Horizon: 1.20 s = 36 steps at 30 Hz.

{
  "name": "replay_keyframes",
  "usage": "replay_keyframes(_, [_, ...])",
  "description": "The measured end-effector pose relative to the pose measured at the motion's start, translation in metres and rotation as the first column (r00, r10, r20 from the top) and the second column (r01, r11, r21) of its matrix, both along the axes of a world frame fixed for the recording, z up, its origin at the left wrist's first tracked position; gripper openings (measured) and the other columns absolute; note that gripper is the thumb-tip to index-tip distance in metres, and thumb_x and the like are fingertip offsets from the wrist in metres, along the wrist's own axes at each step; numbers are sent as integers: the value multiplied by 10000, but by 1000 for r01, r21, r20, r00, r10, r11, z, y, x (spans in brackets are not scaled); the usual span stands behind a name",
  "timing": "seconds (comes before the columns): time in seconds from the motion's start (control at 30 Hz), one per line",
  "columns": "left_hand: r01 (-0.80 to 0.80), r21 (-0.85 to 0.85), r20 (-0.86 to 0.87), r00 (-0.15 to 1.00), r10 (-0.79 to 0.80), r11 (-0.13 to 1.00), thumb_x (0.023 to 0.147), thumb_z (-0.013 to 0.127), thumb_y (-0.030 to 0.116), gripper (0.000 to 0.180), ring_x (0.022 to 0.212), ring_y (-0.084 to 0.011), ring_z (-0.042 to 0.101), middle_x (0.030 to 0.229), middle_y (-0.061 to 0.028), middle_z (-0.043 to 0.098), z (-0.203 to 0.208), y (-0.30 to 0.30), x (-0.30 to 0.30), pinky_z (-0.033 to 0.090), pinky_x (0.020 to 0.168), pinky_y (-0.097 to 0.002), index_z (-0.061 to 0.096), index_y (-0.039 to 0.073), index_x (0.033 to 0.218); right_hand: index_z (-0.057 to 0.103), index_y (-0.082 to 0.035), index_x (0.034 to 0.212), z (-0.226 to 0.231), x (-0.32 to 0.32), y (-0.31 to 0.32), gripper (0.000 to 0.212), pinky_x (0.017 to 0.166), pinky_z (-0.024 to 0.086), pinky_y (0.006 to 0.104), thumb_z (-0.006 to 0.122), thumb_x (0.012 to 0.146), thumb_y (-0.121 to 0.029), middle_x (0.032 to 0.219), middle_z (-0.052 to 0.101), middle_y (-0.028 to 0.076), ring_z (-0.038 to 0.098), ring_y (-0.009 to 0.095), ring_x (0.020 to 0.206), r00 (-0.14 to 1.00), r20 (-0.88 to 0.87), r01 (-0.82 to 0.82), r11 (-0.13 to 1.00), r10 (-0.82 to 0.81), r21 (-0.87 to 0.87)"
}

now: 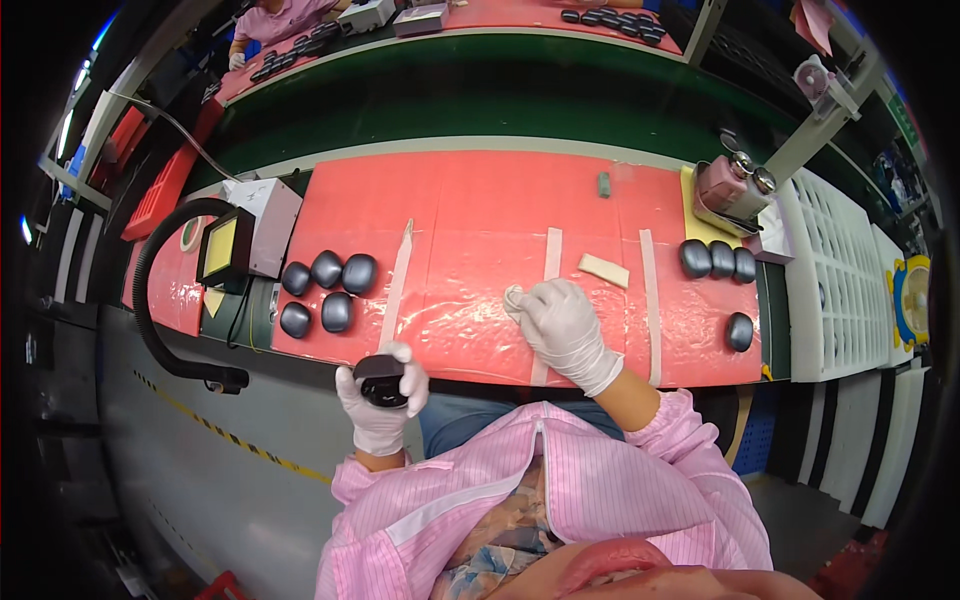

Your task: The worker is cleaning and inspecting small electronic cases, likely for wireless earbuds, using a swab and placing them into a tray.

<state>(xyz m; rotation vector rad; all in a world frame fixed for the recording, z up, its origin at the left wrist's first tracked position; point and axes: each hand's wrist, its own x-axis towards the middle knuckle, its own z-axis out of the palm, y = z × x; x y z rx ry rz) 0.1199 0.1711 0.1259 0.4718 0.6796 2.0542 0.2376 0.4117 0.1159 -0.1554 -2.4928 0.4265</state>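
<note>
In my gloved left hand [380, 405] is a small dark rounded case [382, 380], held between thumb and fingers just off the table's front edge. Its shiny black side is turned toward me. My gloved right hand [560, 325] is closed over the red mat [460, 270], with a bit of whitish cloth [513, 300] pinched at its fingertips. Beyond that hand lies a folded cream cloth [604, 270]. Several dark grey rounded cases [337, 312] sit in a group on the left of the mat. Three more [722, 259] stand in a row at the right, and a single case [739, 332] lies nearer me.
A black flexible hose [150, 300] curves at the left beside a white box [270, 225]. Pump bottles [735, 185] stand in a holder at the back right, next to white foam trays [845, 270]. A small green block [604, 185] lies far back. Another person [280, 20] works across.
</note>
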Motion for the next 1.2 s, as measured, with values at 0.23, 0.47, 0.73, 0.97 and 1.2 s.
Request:
replay_keyframes(0.23, [118, 73, 163, 978, -128, 990, 849, 450, 690, 785, 678, -193, 465, 826, -84, 493, -6, 106, -3, 410, 543, -287, 498, 0, 1222, 621, -58, 921, -1, 0, -4, 228, 706, 459, 369, 671, 712, -134, 822, 550, 53, 557, 251, 794, 992, -97, -81, 996, 85, 44])
replay_keyframes(0.47, [100, 99, 461, 877, -135, 990, 878, 521, 572, 711, 802, -262, 546, 909, -143, 569, -18, 118, -7, 450, 654, -336, 471, -33, 1248, 650, -96, 853, -12, 3, -2, 165, 668, 460, 350, 669, 691, -123, 769, 544, 36, 545, 227, 729, 996, -47, -80, 996, 82, 40])
replay_keyframes(0.73, [77, -76, 412, 910, -39, 994, 900, 502, 550, 658, 818, -233, 535, 946, -134, 561, -9, 125, -5, 445, 691, -323, 484, -14, 1238, 649, -74, 842, 6, 0, -5, 134, 761, 473, 370, 680, 725, -132, 868, 577, 75, 575, 249, 843, 985, -136, -118, 991, 109, -65])
replay_keyframes(0.97, [91, 9, 435, 896, -86, 996, 908, 493, 537, 659, 829, -265, 566, 948, -148, 588, -13, 123, -7, 462, 709, -352, 505, -30, 1243, 641, -65, 828, -3, 2, -5, 131, 769, 472, 373, 685, 731, -141, 874, 572, 81, 573, 255, 847, 992, 3, -128, 992, 128, -16])
replay_keyframes(1.2, [28, -22, 305, 952, -20, 999, 852, 597, 452, 624, 840, -279, 564, 948, -137, 587, -10, 115, 1, 461, 709, -366, 497, -21, 1247, 627, -87, 824, -7, 4, -6, 128, 667, 458, 352, 685, 717, -124, 775, 546, 48, 551, 235, 725, 995, -14, -98, 994, 99, 40])
